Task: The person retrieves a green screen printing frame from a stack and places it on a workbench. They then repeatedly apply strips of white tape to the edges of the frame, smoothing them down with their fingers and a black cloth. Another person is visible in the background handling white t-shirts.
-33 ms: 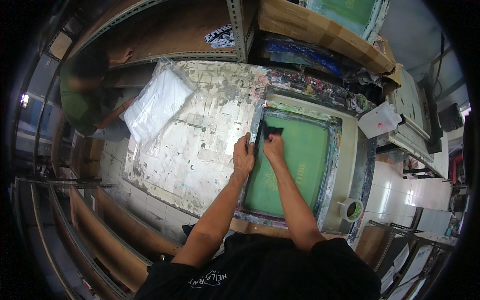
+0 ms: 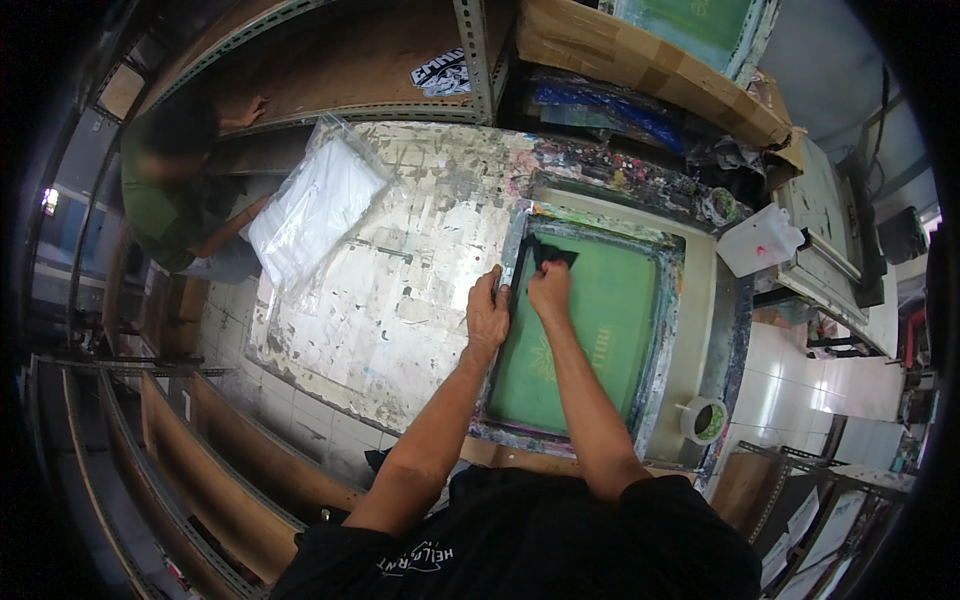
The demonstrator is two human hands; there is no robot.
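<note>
Cloth (image 2: 552,254), black and crumpled, sits bunched in the right hand (image 2: 548,288), fingers closed around it, right down at the far left corner of the green screen (image 2: 625,300). And over on the left, the left hand (image 2: 488,308) is laid along the left side of the paint-stained frame (image 2: 664,310), fingers pointing far and thumb at the bar; whether it truly grips or only presses, I can't tell from up here. Both forearms reach in from the near edge, the right one crossing over the screen, and under it a yellowish flower shape and lettering show on the near half of the green.

The frame lies flat on the right part of the desk (image 2: 340,335), a scuffed, pale top spotted with old paint. Just off its near right corner we have a roll of tape (image 2: 703,420); at the far right, a white plastic tub (image 2: 760,240). Look left across the desk: a clear bag of folded white stuff (image 2: 318,205) rests at the far left edge, with a co-worker (image 2: 165,205) in a green top close beside it. Far side now, a long cardboard box (image 2: 650,70), and a second green screen (image 2: 690,28) behind that!
</note>
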